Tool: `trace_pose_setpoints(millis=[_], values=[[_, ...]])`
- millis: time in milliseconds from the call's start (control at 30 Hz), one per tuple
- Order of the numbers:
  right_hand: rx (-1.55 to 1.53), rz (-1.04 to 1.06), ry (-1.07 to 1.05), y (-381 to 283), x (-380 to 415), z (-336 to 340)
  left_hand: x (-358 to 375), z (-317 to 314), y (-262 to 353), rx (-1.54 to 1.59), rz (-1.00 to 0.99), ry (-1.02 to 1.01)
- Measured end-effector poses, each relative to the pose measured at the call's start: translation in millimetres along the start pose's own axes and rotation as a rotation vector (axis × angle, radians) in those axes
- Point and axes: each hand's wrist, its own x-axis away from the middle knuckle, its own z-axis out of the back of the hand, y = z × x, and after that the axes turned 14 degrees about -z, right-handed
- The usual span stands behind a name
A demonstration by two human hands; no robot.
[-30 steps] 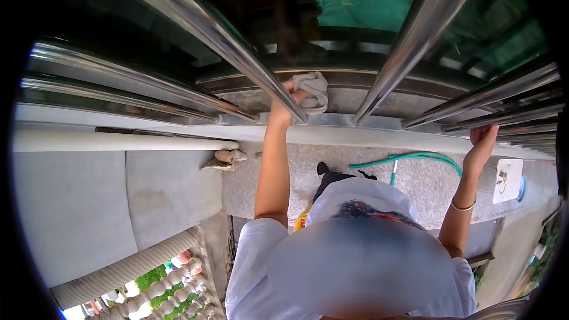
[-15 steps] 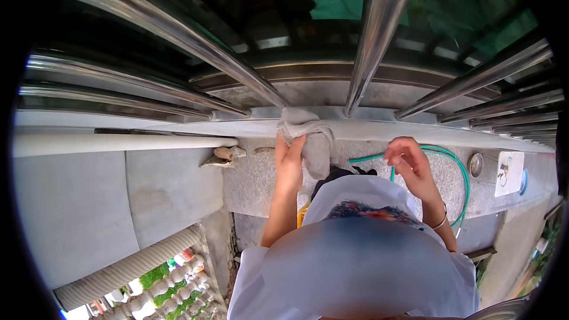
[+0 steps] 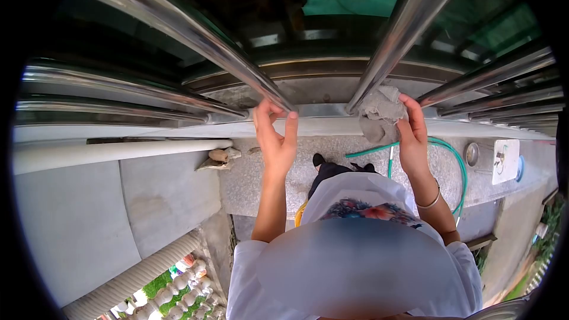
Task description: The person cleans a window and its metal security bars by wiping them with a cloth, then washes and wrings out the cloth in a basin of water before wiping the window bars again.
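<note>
A crumpled grey cloth [image 3: 379,120] is in my right hand [image 3: 414,145], pinched between thumb and fingers at its right edge. It lies against the foot of a shiny metal bar [image 3: 402,38], on the light sill [image 3: 323,111], and part hangs over the sill's front. Further left, my left hand [image 3: 276,145] holds nothing. Its thumb and fingers are apart, fingertips right at the lower end of another metal bar [image 3: 228,53].
More metal bars [image 3: 486,74] run along both sides before dark glass. Below lie a green hose [image 3: 465,175], a metal bowl [image 3: 472,154] and a white board [image 3: 505,162] on the speckled ground. A white pipe [image 3: 118,151] runs along the left.
The grey cloth has passed from my left hand to my right and moved rightward to the other bar. My left hand is now free, near the left bar's foot.
</note>
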Motion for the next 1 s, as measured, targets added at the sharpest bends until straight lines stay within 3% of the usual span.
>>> trace_pose_setpoints(millis=[33,133,200,300,367,400,500,600,633,700,733,800,933,1000], values=[[0.15,0.064,-0.005,-2.5,-6.9,-9.0,-2.2,-2.5,1.0,-0.115,-0.026,-0.062],[0.179,0.131,-0.111,-4.9,-47.5,-33.5,-11.3,-7.0,-2.3,0.026,-0.005,-0.125],[0.147,-0.132,-0.298,-23.9,-75.7,-54.5,-8.7,-11.6,-11.4,0.152,0.028,-0.176],[0.277,-0.165,-0.638,8.7,-134.1,-75.3,-8.5,-15.6,-21.4,0.235,-0.004,-0.154],[0.406,-0.319,-0.643,18.3,-143.7,-88.6,-9.8,-10.2,-23.9,0.304,0.097,-0.241],[0.448,-0.371,-0.641,22.6,-146.7,-90.8,-6.6,-9.6,-32.9,0.284,0.043,-0.259],[0.292,-0.205,-0.615,36.5,-148.2,-80.6,-7.3,-4.4,-31.6,0.329,0.101,-0.284],[0.131,-0.151,-0.31,48.3,-134.3,-57.7,-6.6,-3.4,-39.1,0.345,0.098,-0.316],[0.126,-0.155,-0.305,51.7,-127.6,-48.8,-6.6,-2.8,-42.4,0.33,0.071,-0.34],[0.3,0.021,0.077,58.2,-114.2,-36.8,-6.9,-1.7,-46.1,0.343,0.093,-0.362],[0.299,0.02,0.084,50.4,-100.7,-43.0,-6.6,-2.3,-47.2,0.356,0.114,-0.376],[0.956,0.441,0.55,24.6,-63.5,-59.9,-6.0,-3.4,-49.8,0.377,0.117,-0.387],[1.049,0.541,0.596,19.3,-17.6,-59.0,-10.3,0.0,-45.9,0.406,0.158,-0.406],[1.087,0.585,0.511,1.8,15.7,-53.1,-16.6,5.6,-41.0,0.424,0.167,-0.451]])
